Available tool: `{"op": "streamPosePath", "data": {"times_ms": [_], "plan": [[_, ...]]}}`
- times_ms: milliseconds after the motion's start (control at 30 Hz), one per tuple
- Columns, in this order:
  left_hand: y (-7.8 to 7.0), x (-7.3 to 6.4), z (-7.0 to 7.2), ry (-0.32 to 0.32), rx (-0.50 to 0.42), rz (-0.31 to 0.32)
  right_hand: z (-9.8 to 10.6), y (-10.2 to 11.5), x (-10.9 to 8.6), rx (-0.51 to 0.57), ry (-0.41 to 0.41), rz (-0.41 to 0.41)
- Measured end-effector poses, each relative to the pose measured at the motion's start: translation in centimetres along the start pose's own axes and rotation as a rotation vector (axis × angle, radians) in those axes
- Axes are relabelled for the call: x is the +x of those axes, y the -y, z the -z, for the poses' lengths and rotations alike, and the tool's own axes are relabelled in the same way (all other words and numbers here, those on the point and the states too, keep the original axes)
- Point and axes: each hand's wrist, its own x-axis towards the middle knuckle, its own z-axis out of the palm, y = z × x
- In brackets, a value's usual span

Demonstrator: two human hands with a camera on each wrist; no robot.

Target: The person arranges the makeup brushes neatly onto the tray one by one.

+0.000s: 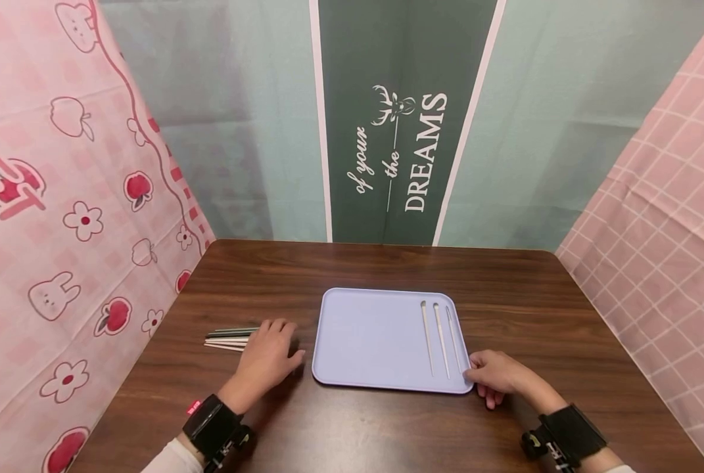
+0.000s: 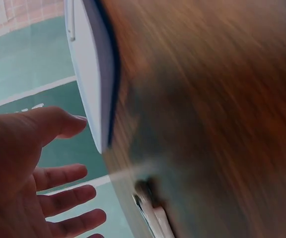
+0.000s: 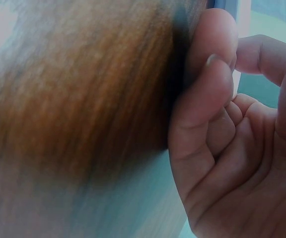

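A pale lavender tray lies on the table. Along its right side sit three slender, light-handled sticks with small tips, like fine brushes. At the tray's front right corner my right hand grips the rim, thumb on top and fingers curled at the side. My left hand hovers left of the tray, its fingers spread and holding nothing. Partly hidden behind it is a bundle of thin green, dark and white sticks; the left wrist view shows their ends blurred.
The dark wooden table extends around the tray. A green printed cloth hangs behind it, with pink patterned cloths at the left and right.
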Motion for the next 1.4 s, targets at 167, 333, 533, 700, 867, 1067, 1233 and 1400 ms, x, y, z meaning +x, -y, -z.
{"op": "streamPosePath", "data": {"times_ms": [167, 333, 533, 700, 867, 1067, 1233, 1400], "plan": [[1.4, -0.6, 0.3, -0.027, 0.016, 0.002, 0.0, 0.0, 0.1, 0.001, 0.004, 0.001], [2.4, -1.0, 0.4, -0.04, 0.013, 0.001, 0.0, 0.0, 0.2, 0.0, 0.004, -0.005], [3.6, -1.8, 0.6, -0.062, 0.016, -0.006, -0.1, 0.1, 0.2, 0.005, 0.003, -0.005], [4.5, -2.5, 0.8, -0.069, 0.015, -0.013, -0.1, 0.2, 0.1, 0.001, 0.004, -0.003], [5.2, -2.9, 0.8, -0.076, 0.025, -0.01, 0.1, 0.2, 0.1, -0.002, 0.003, 0.001], [6.1, -3.4, 0.7, -0.071, 0.034, -0.007, 0.0, 0.3, 0.1, -0.002, 0.002, -0.001], [6.8, -3.7, 0.6, -0.063, 0.021, -0.017, -0.1, 0.3, 0.1, 0.003, 0.005, 0.0], [7.6, -4.0, 0.6, -0.053, 0.026, -0.02, 0.0, 0.3, 0.0, 0.008, 0.008, -0.004]]}}
